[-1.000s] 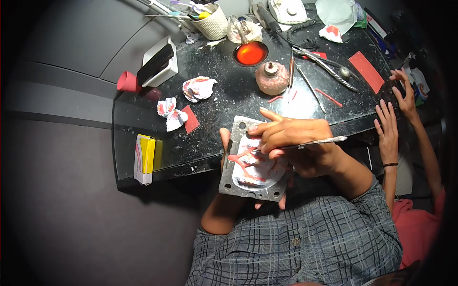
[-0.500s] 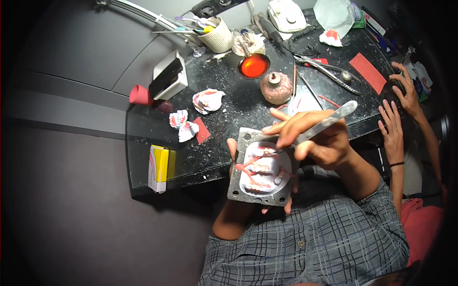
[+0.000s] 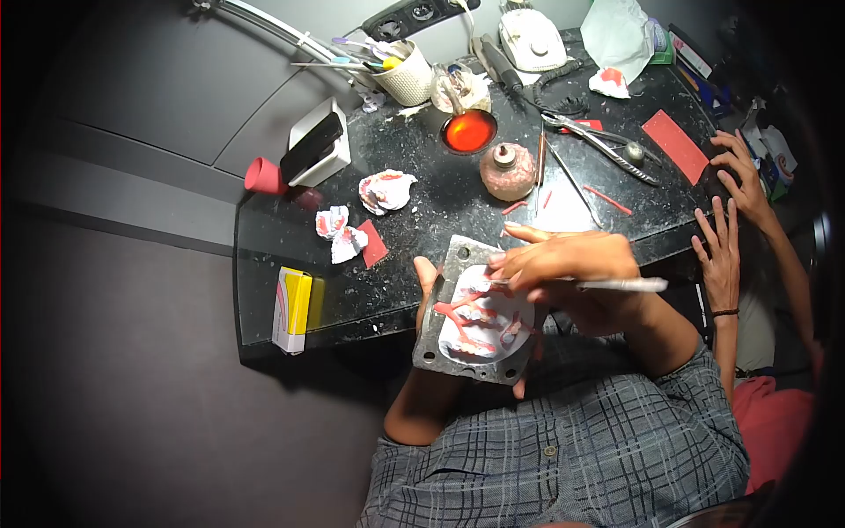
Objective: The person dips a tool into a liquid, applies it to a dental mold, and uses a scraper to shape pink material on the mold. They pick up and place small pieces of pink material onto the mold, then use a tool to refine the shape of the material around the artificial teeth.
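My left hand is wrapped round a square metal dental flask half, its thumb on the left side and its fingertips showing below the lower right edge. White plaster fills the flask, with tooth rows and branching strips of red wax set in it. Over the flask's upper right, my right hand grips a scalpel with a flat metal handle. The handle points right and is blurred; the fingers cover the working end, close over the plaster.
On the dark bench stand a pink spirit lamp and a dish with a glowing orange-red surface. Pliers, plaster models, a red wax sheet and a yellow-white box lie around. Another person's hands rest at right.
My right hand has shifted slightly, and the scalpel handle has swung down from slanting upward to nearly level. My left hand has tilted the flask a little and moved it slightly left.
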A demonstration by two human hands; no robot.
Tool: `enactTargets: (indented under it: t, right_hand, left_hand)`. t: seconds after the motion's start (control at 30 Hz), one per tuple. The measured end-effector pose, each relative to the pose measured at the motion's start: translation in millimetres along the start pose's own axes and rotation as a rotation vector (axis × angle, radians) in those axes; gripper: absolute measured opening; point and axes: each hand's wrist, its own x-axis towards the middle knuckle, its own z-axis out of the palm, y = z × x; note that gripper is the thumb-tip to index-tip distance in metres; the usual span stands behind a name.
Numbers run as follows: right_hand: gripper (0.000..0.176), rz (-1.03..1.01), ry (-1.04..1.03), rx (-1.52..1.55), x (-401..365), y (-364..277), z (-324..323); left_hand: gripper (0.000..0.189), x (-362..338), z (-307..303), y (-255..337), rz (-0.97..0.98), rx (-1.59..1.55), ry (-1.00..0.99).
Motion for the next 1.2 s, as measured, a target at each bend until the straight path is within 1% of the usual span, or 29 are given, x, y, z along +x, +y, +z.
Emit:
enactTargets:
  t: [0.03, 0.1, 0.13, 0.17, 0.2, 0.27, 0.3, 0.37, 0.4, 0.43, 0.47, 0.5, 0.53, 0.7, 0.8, 0.9, 1.03, 1.1, 1.13, 1.2]
  right_hand:
    - [0.015, -0.056, -0.007, -0.057, 4, -4, 0]
    - [0.013, -0.106, -0.04, -0.152, 5, -3, 1]
    - [0.013, -0.1, -0.046, -0.149, 4, -3, 2]
    - [0.013, -0.05, -0.043, -0.078, 4, -2, 3]
    - [0.013, 0.0, -0.039, -0.01, 3, -2, 3]
    - [0.011, 0.009, -0.042, 0.007, 3, -1, 1]
    - [0.01, 0.005, -0.041, 0.022, 4, -1, 0]
    - [0.009, -0.007, -0.027, 0.028, 5, -1, 2]
    - [0.008, -0.023, -0.027, 0.026, 5, 0, 3]
    - [0.008, -0.041, -0.027, 0.024, 5, 0, 3]
    - [0.008, -0.039, -0.028, 0.023, 5, 1, 3]
    - [0.009, -0.039, -0.026, 0.014, 5, 2, 3]
    - [0.01, -0.04, -0.024, 0.007, 5, 3, 3]
    - [0.013, -0.028, -0.023, -0.013, 6, 4, 4]
    - [0.014, -0.035, -0.021, -0.022, 6, 4, 5]
    - [0.013, -0.037, -0.014, -0.048, 7, 3, 7]
    - [0.011, -0.003, -0.009, -0.061, 5, 3, 7]
    - [0.011, -0.002, -0.006, -0.072, 3, 6, 8]
    - [0.01, 0.0, -0.002, -0.082, 2, 6, 8]
    - [0.009, 0.007, -0.005, -0.089, 2, 6, 8]
  left_hand:
    - [0.11, 1, -2, -2, 0.034, 0.002, -0.034]
    - [0.096, 1, -4, -4, 0.037, 0.069, -0.121]
    - [0.096, 4, -5, -6, -0.028, -0.018, -0.24]
    - [0.096, 7, -5, -8, -0.093, -0.108, -0.357]
    - [0.096, 6, -4, -9, -0.092, -0.117, -0.355]
    - [0.095, 2, -1, -8, -0.1, 0.076, -0.228]
    - [0.095, 2, 1, -7, -0.102, 0.067, -0.229]
    - [0.112, 2, 8, -4, -0.253, -0.339, -0.157]
    - [0.112, 1, 14, -4, -0.246, -0.353, -0.128]
    - [0.112, 2, 3, -6, -0.247, -0.357, -0.129]
    - [0.113, 4, -17, -10, -0.171, -0.272, -0.211]
    - [0.114, 7, -21, -13, -0.095, -0.186, -0.291]
    - [0.114, 5, -21, -12, -0.094, -0.188, -0.289]
    - [0.115, -3, 2, -8, -0.094, -0.272, -0.009]
    - [0.115, 0, -1, -11, -0.082, -0.314, -0.061]
    - [0.114, 3, 3, -9, -0.07, -0.254, -0.045]
    - [0.114, 3, -3, -6, -0.095, -0.279, -0.075]
    - [0.113, 5, -17, -3, -0.135, -0.167, -0.125]
    - [0.113, 5, -17, -2, -0.135, -0.167, -0.126]
    - [0.112, 5, -13, 0, -0.193, -0.11, -0.2]
